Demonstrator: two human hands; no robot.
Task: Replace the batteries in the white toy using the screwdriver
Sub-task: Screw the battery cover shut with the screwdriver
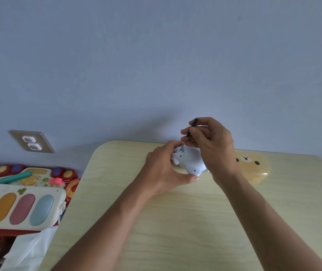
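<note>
We see a smooth matt white plastic toy (190, 160), a screwdriver (189, 133) with thin metal shaft and black handle, a pale wood-grain laminate table (175, 222), and a glossy translucent yellow bear case (254, 169).

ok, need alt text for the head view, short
A person's right hand holds a small screwdriver with its tip at the underside of a white toy, which the left hand grips on a pale wooden table. A yellow bear-face item lies behind; colourful toys sit to the left.
</note>
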